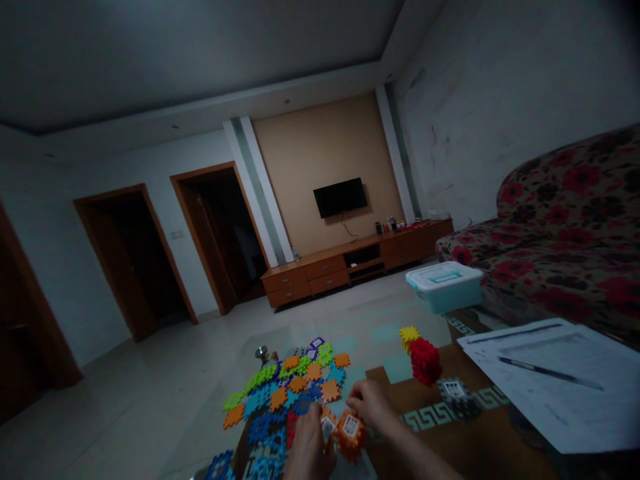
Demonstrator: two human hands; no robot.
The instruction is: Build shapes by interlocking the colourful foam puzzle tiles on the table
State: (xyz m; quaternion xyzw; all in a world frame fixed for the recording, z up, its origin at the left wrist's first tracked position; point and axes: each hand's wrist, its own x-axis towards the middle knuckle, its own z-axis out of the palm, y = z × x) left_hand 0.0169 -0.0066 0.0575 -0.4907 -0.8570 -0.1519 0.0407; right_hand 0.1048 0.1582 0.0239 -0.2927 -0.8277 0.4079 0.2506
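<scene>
A single view, from a camera worn on the person's head, looks forward and only slightly down, so the room fills most of the frame and the tabletop (450, 440) sits low in it. The view is tilted (the far wall with its television (341, 197) slants up to the right). The hands (345, 427) lie close under the lens at the tabletop's near edge, cut off by the bottom of the frame. The sofa (565, 227) stands beyond the tabletop's right edge, the doorways (130, 260) well off beyond its left.

Both hands (310, 443) and forearms (415, 453) bare, no sleeves or rings
</scene>
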